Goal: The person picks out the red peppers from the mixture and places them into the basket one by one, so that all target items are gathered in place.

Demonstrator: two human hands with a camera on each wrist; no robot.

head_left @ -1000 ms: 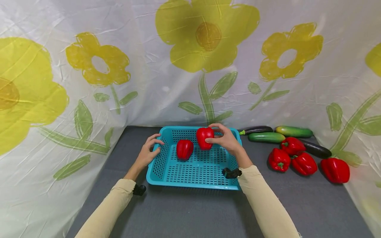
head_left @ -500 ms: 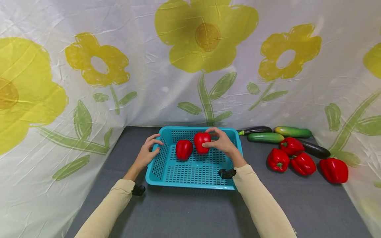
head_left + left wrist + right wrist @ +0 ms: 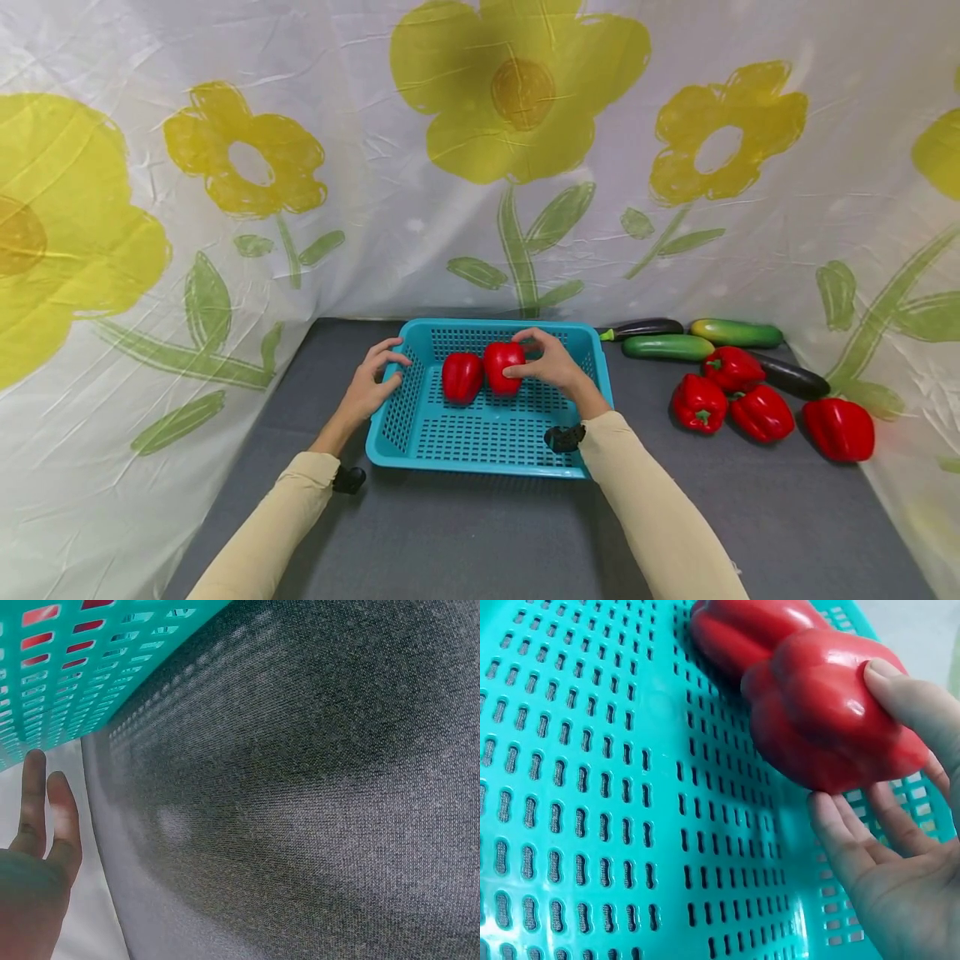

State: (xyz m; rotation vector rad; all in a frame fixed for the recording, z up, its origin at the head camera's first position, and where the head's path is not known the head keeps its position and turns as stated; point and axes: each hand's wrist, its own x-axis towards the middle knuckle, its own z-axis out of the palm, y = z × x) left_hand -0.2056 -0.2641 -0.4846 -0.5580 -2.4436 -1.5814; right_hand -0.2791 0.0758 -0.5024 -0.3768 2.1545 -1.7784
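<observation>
Inside the turquoise plastic basket (image 3: 487, 472), my right hand (image 3: 551, 364) holds a red bell pepper (image 3: 498, 367) between thumb and fingers. In the right wrist view the thumb lies on top of this bell pepper (image 3: 832, 705) and the fingertips are under its side. Against its left side is a second red bell pepper (image 3: 462, 377), lying on the basket floor. My left hand (image 3: 369, 385) is at the basket's left rim, fingers spread and lightly bent at the edge. The left wrist view shows two fingertips (image 3: 63, 796) close to the basket's perforated wall (image 3: 82, 652).
Right of the basket, several red bell peppers (image 3: 761, 414) lie on the grey cloth (image 3: 465, 542). Behind them are a dark eggplant (image 3: 645, 327), another long dark vegetable (image 3: 791, 375), a green cucumber (image 3: 667, 347) and a yellow-green one (image 3: 737, 332). A flowered curtain (image 3: 375, 208) hangs behind.
My right hand has moved left and down with its bell pepper, bringing it beside the other one in the basket. The left hand stays at the rim.
</observation>
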